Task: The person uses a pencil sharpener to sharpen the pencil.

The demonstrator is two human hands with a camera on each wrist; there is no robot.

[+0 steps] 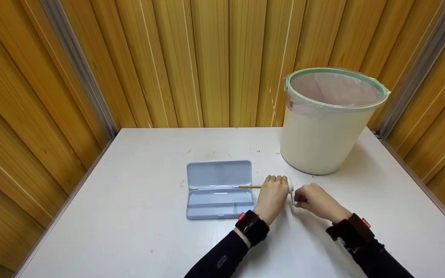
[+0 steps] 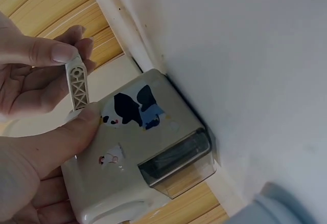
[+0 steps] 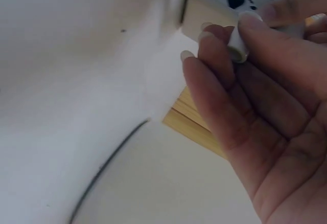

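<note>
My left hand (image 1: 273,197) grips a cream crank pencil sharpener (image 2: 117,142) with panda stickers and a clear-fronted shavings drawer (image 2: 176,160); its thumb lies across the top side in the left wrist view. A yellow pencil (image 1: 250,187) points out leftward from under that hand, over the case. Just to the right, my right hand (image 1: 319,200) pinches the knob (image 3: 237,49) of the sharpener's crank arm (image 2: 78,87) between thumb and fingers. Most of the sharpener is hidden behind the left hand in the head view.
A light blue pencil case (image 1: 219,174) lies with its lid up, left of my hands. Behind and to the right stands a cream bin (image 1: 319,139) with a green rim and a clear liner. Wood-patterned panels (image 1: 211,65) wall in the white table (image 1: 137,185).
</note>
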